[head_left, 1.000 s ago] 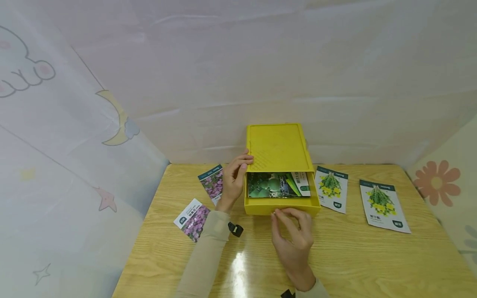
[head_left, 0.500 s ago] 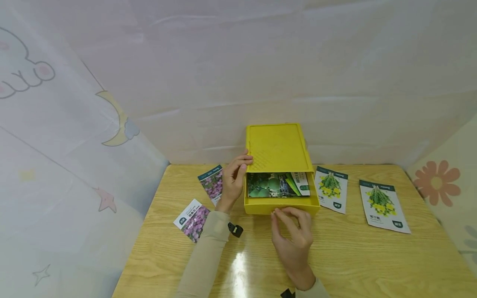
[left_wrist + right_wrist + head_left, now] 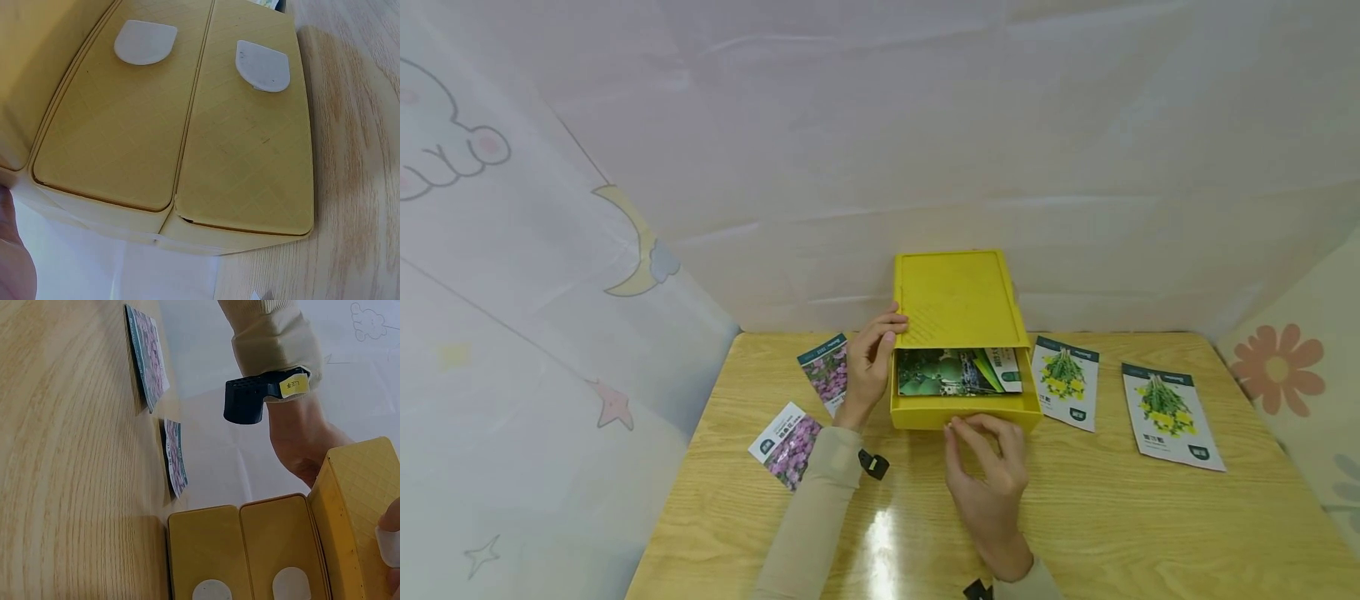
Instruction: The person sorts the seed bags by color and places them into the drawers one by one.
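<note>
A yellow drawer cabinet (image 3: 958,296) stands at the table's back, its top drawer (image 3: 925,419) pulled partway out. Inside lies a seed packet (image 3: 951,372) with a green picture; anything beneath it is hidden. Against the cabinet's upper left edge, my left hand (image 3: 871,358) holds on, fingertips over the top and thumb near the front. My right hand (image 3: 992,475) pinches the white pull tab (image 3: 389,545) on the drawer's front. Two lower drawers (image 3: 247,150) sit closed in the left wrist view, each with a white tab.
Two pink-flower packets lie left of the cabinet, one farther back (image 3: 826,371) and one nearer (image 3: 788,446). On the right are two yellow-flower packets, one beside the cabinet (image 3: 1066,383) and one farther out (image 3: 1172,417). A cloth wall (image 3: 820,167) rises behind.
The top drawer has slid slightly inward, with my right hand moving along at its front. My left hand stays on the cabinet, and the packets on the table have not moved.
</note>
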Available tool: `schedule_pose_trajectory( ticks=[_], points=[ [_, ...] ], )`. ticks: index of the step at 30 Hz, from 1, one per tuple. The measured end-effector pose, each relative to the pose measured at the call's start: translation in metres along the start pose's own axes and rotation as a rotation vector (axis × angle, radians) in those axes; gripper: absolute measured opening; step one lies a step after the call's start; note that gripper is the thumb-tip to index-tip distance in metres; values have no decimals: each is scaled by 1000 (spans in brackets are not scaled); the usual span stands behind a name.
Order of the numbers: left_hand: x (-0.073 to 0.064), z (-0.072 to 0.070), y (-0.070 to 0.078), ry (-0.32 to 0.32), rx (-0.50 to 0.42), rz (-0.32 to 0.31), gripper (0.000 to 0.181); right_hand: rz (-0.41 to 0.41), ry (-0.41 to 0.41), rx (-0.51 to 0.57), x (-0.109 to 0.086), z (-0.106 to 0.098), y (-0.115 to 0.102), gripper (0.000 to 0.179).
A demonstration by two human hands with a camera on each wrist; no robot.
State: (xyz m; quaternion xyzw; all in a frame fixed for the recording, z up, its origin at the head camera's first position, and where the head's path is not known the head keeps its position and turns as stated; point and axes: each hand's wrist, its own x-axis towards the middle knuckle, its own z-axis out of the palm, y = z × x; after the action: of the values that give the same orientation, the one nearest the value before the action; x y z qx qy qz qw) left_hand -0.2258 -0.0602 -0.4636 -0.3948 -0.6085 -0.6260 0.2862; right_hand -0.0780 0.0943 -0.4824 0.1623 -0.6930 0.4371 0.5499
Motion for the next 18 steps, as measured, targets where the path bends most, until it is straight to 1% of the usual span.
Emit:
schedule_pose_trajectory(
  ticks=[14, 18],
  points=[
    [1, 0, 3, -10, 3, 36, 24, 4, -17, -7, -6, 3, 13, 26],
    [0, -1, -2, -2, 28, 40, 22, -5, -7, -3, -7, 5, 16, 25]
  ],
)
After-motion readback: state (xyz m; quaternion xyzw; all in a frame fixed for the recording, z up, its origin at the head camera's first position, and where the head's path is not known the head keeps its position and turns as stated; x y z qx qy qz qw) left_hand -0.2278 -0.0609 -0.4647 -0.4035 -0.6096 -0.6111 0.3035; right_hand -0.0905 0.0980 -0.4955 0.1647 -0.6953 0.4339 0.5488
